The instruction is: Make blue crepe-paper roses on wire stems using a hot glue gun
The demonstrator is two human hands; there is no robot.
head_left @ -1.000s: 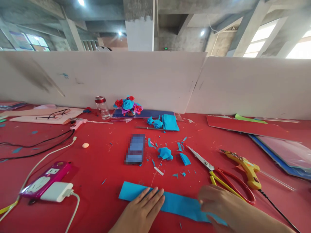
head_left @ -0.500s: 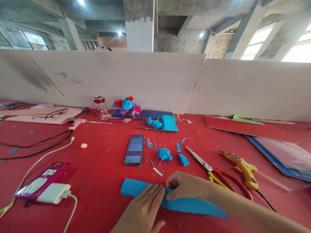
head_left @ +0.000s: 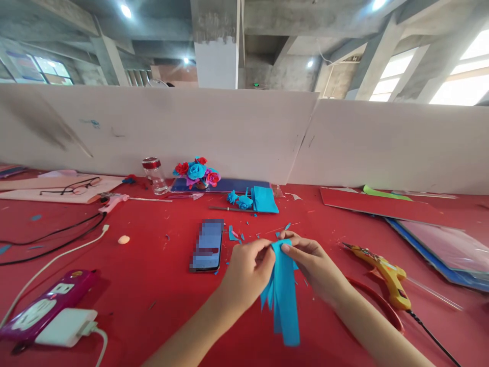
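Observation:
A folded strip of blue crepe paper (head_left: 287, 298) hangs between my hands above the table, its long tails pointing down towards me. My left hand (head_left: 248, 267) is closed on the paper's upper left edge, finger and thumb pinched together. At the upper right edge, my right hand (head_left: 311, 260) pinches the same paper between thumb and fingers. Behind my hands lie small blue paper scraps (head_left: 232, 233). The scissors' red handle (head_left: 378, 303) shows beside my right forearm; their blades are hidden.
A phone (head_left: 208, 247) lies left of my hands. At right is a yellow glue gun (head_left: 385, 272). A power strip (head_left: 49, 306) with a white charger (head_left: 66, 326) sits at left. Farther back stand a glass jar (head_left: 155, 176) and a paper flower bouquet (head_left: 196, 172) before a white partition (head_left: 191, 122).
Both hands have lifted the blue paper off the table and turned it so that it hangs down. My right hand and forearm now cover the scissors' blades and the loose blue flower.

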